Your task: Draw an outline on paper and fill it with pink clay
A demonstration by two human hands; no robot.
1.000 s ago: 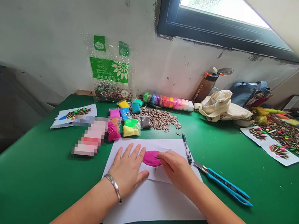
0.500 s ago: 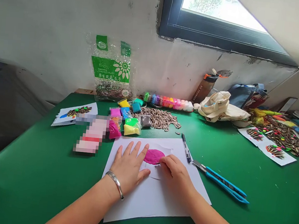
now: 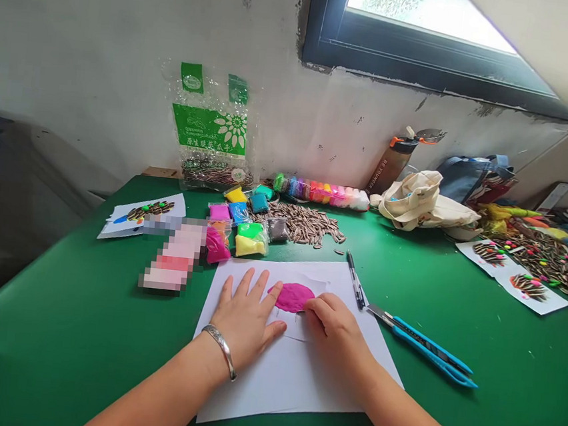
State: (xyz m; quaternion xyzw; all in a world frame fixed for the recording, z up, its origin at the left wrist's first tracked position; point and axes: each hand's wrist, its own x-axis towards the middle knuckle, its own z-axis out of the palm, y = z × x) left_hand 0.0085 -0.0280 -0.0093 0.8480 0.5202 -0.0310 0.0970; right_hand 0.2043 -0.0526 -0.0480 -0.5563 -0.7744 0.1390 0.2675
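Note:
A flat oval of magenta clay [image 3: 294,298] lies on a small white sheet [image 3: 293,331], with short drawn lines below the oval. This sheet rests on a larger white paper [image 3: 267,389]. My left hand [image 3: 246,320], wearing a silver bangle, is spread flat across the paper, its index fingertip at the clay's left edge. At the lower right edge of the oval, my right hand [image 3: 330,328] has its fingers curled and pinched together. What is between those fingertips is hidden; a thin dark sliver shows beside them.
A black pen [image 3: 355,280] and a blue craft knife [image 3: 424,347] lie right of my hands. Behind the paper are clay packets [image 3: 251,240], a pile of sunflower seeds [image 3: 308,223] and a seed bag [image 3: 214,132]. Seed-decorated cards [image 3: 528,290] lie at right, another card [image 3: 143,216] at left.
The view has shifted very slightly. Both hands stay in nearly the same place on the paper, the right one still pinched at the clay's edge.

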